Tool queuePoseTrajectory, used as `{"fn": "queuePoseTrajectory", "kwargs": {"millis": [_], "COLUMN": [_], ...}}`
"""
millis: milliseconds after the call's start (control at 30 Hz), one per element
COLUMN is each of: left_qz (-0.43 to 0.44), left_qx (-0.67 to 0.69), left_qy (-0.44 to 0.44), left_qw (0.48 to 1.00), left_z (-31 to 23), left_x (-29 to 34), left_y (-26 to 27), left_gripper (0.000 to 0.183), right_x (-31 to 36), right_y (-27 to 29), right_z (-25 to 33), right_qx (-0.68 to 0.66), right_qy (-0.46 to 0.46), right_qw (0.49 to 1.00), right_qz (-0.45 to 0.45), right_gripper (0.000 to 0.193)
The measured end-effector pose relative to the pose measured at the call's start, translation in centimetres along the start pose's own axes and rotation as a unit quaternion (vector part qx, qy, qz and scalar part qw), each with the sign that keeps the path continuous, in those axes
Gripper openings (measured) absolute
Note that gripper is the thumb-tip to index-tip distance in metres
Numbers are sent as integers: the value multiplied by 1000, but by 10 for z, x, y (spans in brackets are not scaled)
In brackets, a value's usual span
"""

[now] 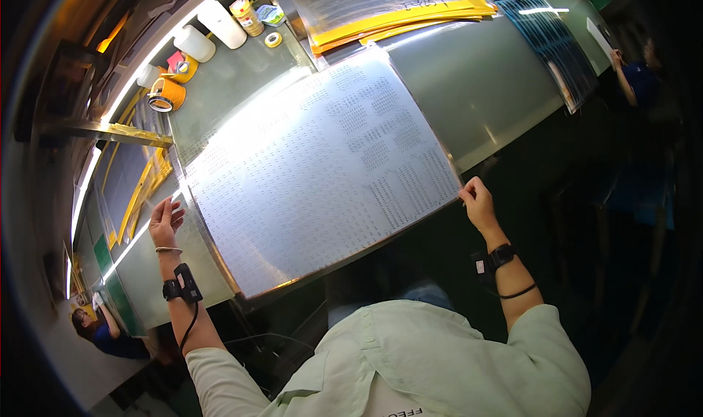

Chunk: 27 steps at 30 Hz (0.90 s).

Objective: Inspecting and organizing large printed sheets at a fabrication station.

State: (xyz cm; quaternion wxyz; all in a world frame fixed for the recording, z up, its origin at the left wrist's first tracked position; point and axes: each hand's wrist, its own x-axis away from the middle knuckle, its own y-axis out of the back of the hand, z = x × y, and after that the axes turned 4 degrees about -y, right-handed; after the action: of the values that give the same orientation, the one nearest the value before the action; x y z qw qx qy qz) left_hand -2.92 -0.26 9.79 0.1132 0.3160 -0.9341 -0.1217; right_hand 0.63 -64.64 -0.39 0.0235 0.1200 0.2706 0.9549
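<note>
as right hand (477,200) pinches panel (315,190), bench (472,87) beyond

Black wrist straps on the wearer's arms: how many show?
2: one strap behind the left hand, another behind the right hand. Sleeves could hide others.

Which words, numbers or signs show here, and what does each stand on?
Large pale sheet: rows of tiny dark marks, too small to read.
Yellow-edged sheets: black handwriting, not copied here.
White cloth at the lower edge: dark lettering, not copied here.
Labelled jar: print too small to read.
</note>
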Motion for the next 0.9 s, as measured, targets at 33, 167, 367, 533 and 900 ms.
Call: {"fn": "queuePoseTrajectory", "kwargs": {"millis": [33, 167, 367, 533, 900], "left_qz": [-2, 1, -9, -105, -76], "left_qx": [0, 4, -47, -168, -398], "left_qy": [2, 42, 110, 25, 27], "left_qw": [1000, 999, 993, 980, 914], "left_z": [3, 4, 76, 101, 66], "left_x": [-2, -3, -57, -55, -32], "left_y": [0, 11, -18, -41, -53], "left_gripper": [15, 18, 17, 12, 50], "right_x": [-1, -6, -11, -17, -31], "right_y": [0, -10, 14, 31, 36], "right_z": [1, 3, -18, -38, -55], "right_qx": [1, 33, 26, 24, 6], "right_qy": [0, 62, 24, -15, -53], "right_qw": [1000, 997, 999, 999, 998], "right_qz": [3, 3, 1, 27, 38], "right_gripper": [14, 12, 11, 14, 13]}}
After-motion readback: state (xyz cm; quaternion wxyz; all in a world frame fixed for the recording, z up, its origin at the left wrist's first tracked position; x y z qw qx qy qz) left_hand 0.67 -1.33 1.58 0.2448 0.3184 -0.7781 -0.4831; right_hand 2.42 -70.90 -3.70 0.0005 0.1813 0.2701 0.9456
